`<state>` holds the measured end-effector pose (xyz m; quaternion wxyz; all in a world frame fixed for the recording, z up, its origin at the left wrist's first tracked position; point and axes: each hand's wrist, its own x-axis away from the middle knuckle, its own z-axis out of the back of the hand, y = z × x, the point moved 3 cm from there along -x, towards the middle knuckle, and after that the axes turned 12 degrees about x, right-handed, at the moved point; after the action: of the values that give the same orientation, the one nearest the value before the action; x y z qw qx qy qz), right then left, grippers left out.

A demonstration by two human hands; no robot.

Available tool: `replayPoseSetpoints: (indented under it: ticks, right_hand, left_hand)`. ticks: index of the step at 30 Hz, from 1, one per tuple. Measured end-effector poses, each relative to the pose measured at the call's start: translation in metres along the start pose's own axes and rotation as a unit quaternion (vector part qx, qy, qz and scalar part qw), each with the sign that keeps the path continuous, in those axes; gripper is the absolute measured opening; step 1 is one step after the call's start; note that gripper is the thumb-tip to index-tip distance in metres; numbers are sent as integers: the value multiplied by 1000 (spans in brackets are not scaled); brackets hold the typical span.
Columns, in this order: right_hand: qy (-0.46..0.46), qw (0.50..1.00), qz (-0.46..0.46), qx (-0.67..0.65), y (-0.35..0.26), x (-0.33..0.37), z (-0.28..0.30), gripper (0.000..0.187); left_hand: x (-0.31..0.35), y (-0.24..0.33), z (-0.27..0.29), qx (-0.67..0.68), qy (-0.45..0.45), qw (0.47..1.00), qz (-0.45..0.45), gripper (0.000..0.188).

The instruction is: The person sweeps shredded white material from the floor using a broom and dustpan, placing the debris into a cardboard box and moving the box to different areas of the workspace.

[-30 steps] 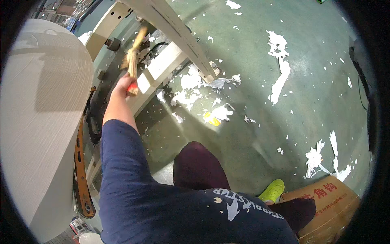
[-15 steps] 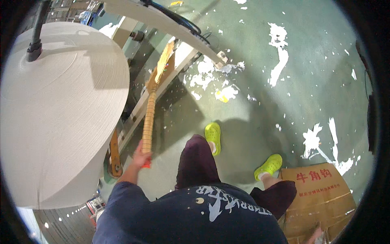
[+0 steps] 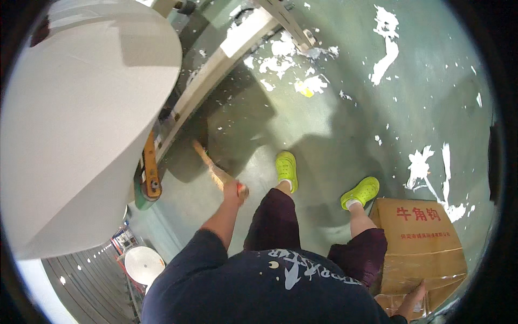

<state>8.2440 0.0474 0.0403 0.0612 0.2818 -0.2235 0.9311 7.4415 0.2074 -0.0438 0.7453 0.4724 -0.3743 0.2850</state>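
Note:
My left hand point(image 3: 232, 193) is closed round the handle of a straw broom point(image 3: 217, 173). The broom slants away over the floor toward the far left, looking short and slightly blurred. At the lower right, my right hand point(image 3: 417, 296) grips the near edge of a brown cardboard box point(image 3: 423, 248), which has red print and stands beside my right leg. Part of that hand's fingers is hidden against the cardboard.
A huge white paper roll point(image 3: 91, 113) fills the left side, with a pale machine beam point(image 3: 208, 81) beyond it. An orange metal arm point(image 3: 151, 167) sits under the roll. White paper scraps point(image 3: 386, 51) litter the green floor. A round white lid-like disc point(image 3: 144, 265) is lower left.
My left hand has swung right, drawing the broom off the machine beam and closer to my legs. My right hand shows more fully at the box. The whole view has shifted a little.

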Motion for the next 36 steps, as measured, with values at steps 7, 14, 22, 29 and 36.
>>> replayPoseSetpoints:
  ticks: [7, 14, 22, 29, 36]
  right_hand:
    - [-7, 986, 64, 155, -12, -9, 37, 38]
    - [189, 857, 166, 450, -56, 18, 33, 38]
    - [259, 787, 162, 535, -57, 9, 29, 39]
    - [249, 767, 161, 569, -30, -19, 48, 39]
    - [355, 707, 209, 574, -33, -22, 16, 35]
  left_hand:
    - [-215, -18, -137, 67, -33, 982, -174, 31]
    - [-279, 12, -240, -242, -27, 917, -318, 83]
    - [-292, 42, -320, -353, -183, 829, -394, 85]
    - [-268, 11, -309, -351, -270, 796, -413, 81]
    - [-254, 1, -262, -438, -379, 632, -514, 80]
